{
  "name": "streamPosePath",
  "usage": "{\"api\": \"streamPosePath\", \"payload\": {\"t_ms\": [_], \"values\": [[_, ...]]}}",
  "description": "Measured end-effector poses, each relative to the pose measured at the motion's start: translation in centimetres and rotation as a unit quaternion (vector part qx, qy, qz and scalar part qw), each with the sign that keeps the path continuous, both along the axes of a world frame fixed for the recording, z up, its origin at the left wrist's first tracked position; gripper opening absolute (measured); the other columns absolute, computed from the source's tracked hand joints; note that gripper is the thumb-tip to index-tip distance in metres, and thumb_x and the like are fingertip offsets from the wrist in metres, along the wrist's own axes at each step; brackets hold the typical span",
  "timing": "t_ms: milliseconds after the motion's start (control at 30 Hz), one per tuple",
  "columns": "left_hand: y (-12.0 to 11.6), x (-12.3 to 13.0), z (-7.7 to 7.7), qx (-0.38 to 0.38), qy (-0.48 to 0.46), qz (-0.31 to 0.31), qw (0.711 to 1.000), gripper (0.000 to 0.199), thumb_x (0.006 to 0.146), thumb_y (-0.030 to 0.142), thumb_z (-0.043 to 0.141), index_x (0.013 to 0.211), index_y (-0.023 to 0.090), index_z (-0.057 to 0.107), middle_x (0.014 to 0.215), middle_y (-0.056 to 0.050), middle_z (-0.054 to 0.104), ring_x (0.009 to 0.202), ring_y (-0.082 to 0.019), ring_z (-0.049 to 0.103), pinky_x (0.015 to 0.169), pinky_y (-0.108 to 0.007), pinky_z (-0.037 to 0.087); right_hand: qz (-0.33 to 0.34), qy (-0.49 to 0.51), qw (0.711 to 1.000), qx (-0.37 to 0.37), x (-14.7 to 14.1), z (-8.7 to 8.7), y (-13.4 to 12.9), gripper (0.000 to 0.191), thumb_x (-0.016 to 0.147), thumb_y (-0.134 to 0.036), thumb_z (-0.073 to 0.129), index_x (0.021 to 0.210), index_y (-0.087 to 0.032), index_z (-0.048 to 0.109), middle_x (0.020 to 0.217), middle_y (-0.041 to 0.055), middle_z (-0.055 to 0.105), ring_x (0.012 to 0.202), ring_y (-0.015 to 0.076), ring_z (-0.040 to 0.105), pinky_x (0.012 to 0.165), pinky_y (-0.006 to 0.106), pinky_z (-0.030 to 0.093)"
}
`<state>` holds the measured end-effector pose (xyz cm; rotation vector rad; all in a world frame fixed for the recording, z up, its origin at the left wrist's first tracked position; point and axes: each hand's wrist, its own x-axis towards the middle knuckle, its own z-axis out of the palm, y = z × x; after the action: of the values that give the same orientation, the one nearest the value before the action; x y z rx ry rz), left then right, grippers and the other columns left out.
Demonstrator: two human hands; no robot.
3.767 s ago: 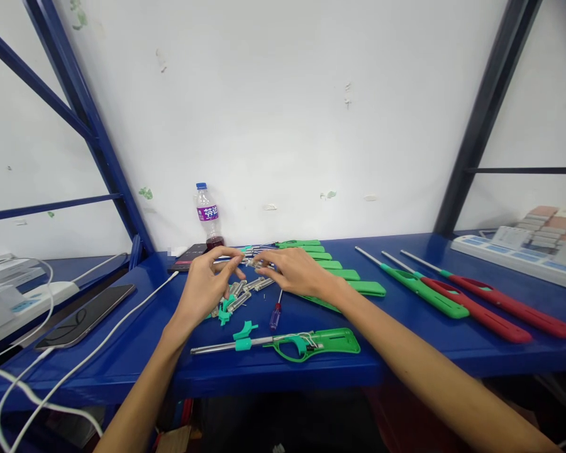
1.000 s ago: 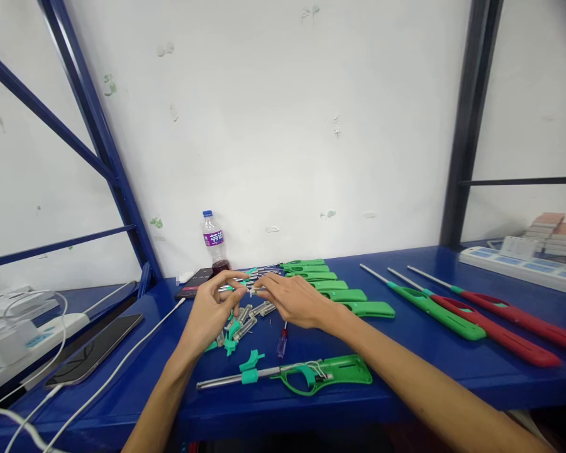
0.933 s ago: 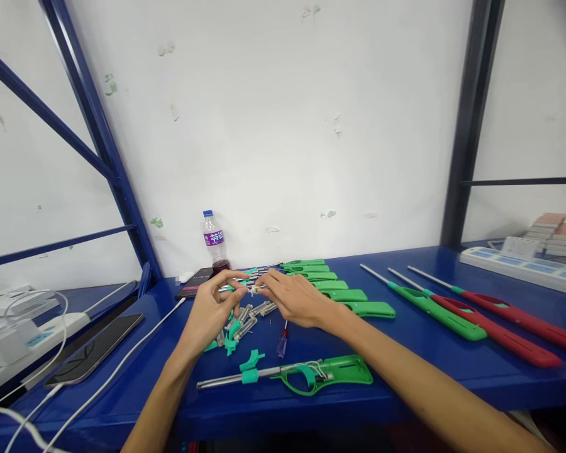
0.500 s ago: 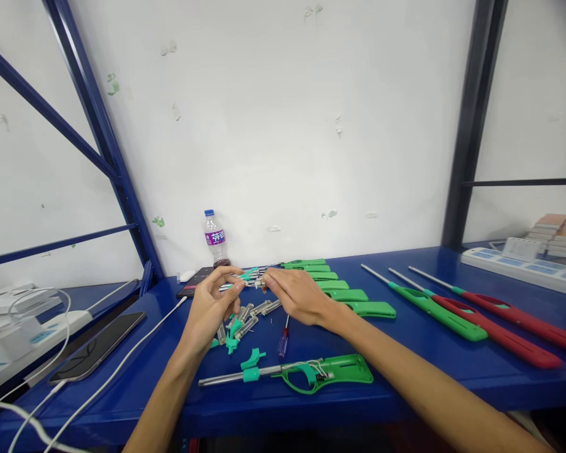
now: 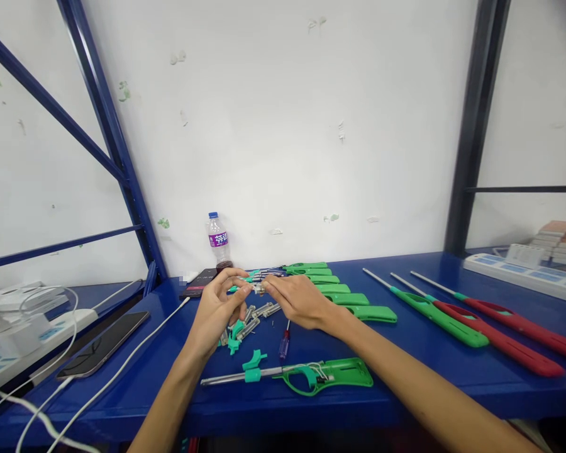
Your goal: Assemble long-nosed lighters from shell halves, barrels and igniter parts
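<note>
Between the fingertips of my left hand [image 5: 222, 303] and my right hand [image 5: 298, 298] is a small lighter fuel tank [image 5: 258, 289], pale with a brass-coloured end. Both hands pinch it above the bench, and fingers hide much of it. Below lie several loose clear fuel tanks [image 5: 249, 328] and turquoise triggers [image 5: 234, 336]. Nearer me rests an opened green gas lighter [image 5: 346, 375], its wires and metal tube exposed, with a loose turquoise piece [image 5: 255, 359] beside the tube. A purple-handled screwdriver [image 5: 283, 346] lies below my right hand.
Several green lighter shells [image 5: 371, 314] line up behind my right hand. To the right lie a closed green lighter [image 5: 446, 324] and two red lighters [image 5: 504, 346]. A bottle [image 5: 219, 242] stands by the wall. A phone [image 5: 104, 346], cables and power strips [image 5: 538, 274] flank the bench.
The view has shifted slightly, so the scene sits a little lower and further right. Both hands stay together on the small fuel tank, with only slight finger movement.
</note>
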<state>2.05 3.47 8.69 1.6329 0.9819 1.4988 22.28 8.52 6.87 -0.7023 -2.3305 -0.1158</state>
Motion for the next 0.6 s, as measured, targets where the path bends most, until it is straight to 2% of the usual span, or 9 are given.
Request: {"api": "streamPosePath", "payload": {"t_ms": [200,433,600], "values": [[-0.62,-0.12,0.52,0.008,-0.013,0.016,1.0,0.043,0.081,0.046,0.086,0.108,0.021,0.064,0.092,0.002,0.064,0.042,-0.004,0.055,0.036,-0.015,0.028,0.011,0.005,1.0,-0.002,0.04,0.36,-0.43,0.049,0.113,-0.04,0.02,0.105,-0.018,0.063,0.088,0.0089,0.073,0.07,0.0206,0.061,0.066,0.035,0.036],[-0.57,0.02,0.54,-0.022,-0.023,-0.006,0.999,0.045,0.078,0.044,0.088,0.107,0.02,0.064,0.085,0.003,0.064,0.04,-0.004,0.052,0.036,-0.015,0.027,0.015,0.01,1.0,-0.011,-0.02,0.31,-0.44,0.047,0.113,-0.041,0.022,0.105,-0.018,0.063,0.082,0.008,0.072,0.065,0.0208,0.058,0.065,0.035,0.035],[-0.74,0.14,0.6,-0.024,-0.038,0.004,0.999,0.045,0.077,0.043,0.089,0.108,0.021,0.064,0.086,0.003,0.064,0.042,-0.003,0.051,0.037,-0.016,0.026,0.02,0.013,1.0,-0.021,0.15,0.47,-0.62,0.048,0.113,-0.039,0.02,0.106,-0.018,0.062,0.085,0.0081,0.071,0.069,0.02,0.059,0.066,0.034,0.036]]}}
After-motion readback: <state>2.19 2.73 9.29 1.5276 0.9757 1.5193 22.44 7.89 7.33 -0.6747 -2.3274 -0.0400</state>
